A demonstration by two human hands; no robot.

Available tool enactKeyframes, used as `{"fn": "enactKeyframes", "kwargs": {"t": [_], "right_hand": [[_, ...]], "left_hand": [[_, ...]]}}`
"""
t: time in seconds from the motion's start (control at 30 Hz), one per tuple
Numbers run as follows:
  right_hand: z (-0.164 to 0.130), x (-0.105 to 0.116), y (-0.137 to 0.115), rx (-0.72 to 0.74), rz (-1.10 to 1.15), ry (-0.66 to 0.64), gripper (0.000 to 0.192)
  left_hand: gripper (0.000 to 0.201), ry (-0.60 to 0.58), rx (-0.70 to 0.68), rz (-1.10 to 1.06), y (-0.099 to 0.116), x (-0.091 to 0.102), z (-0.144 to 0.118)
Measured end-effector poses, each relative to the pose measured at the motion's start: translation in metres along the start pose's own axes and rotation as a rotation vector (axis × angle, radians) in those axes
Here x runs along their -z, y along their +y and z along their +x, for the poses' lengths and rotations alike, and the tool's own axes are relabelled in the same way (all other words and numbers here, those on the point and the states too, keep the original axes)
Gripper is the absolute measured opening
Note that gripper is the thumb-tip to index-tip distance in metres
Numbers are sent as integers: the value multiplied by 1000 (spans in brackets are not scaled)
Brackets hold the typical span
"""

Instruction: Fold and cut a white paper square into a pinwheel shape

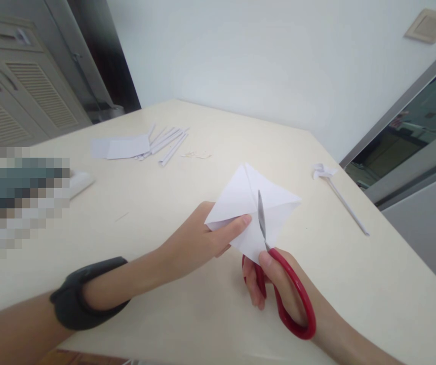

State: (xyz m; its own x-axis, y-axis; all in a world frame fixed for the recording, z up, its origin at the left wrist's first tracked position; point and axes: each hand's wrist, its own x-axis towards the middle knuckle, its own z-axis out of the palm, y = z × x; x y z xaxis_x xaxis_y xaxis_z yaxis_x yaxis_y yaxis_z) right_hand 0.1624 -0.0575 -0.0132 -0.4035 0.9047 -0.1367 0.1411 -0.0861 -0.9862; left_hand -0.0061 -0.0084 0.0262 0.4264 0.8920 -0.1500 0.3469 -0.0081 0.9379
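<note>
My left hand (210,233) pinches a creased white square of paper (236,192) by its left side, thumb on top. Fold lines cross near the middle of the sheet. In my right hand (282,274) is a pair of scissors (297,291) with red handles, thumb through one loop and fingers in the other. One blade lies over the paper, its tip pointing away from me past the centre. The other blade is hidden beneath the sheet. Both hands are above the pale table (157,203).
Several rolled paper sticks (170,142) lie beside flat paper sheets (126,147) at the back left, with small scraps (197,154) near them. A paper pinwheel on a stick (349,205) rests at the right. A white roll (81,183) and a blurred-out patch are at the left.
</note>
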Motion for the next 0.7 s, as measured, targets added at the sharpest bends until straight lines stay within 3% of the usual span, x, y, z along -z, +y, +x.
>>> {"fn": "enactKeyframes", "kwargs": {"t": [0.57,0.7], "right_hand": [[1,0,-3,-1,15,4,44],[0,1,1,-2,36,-27,38]], "left_hand": [[37,-30,6,-6,-1,0,1],[42,73,-82,-60,-6,2,2]]}}
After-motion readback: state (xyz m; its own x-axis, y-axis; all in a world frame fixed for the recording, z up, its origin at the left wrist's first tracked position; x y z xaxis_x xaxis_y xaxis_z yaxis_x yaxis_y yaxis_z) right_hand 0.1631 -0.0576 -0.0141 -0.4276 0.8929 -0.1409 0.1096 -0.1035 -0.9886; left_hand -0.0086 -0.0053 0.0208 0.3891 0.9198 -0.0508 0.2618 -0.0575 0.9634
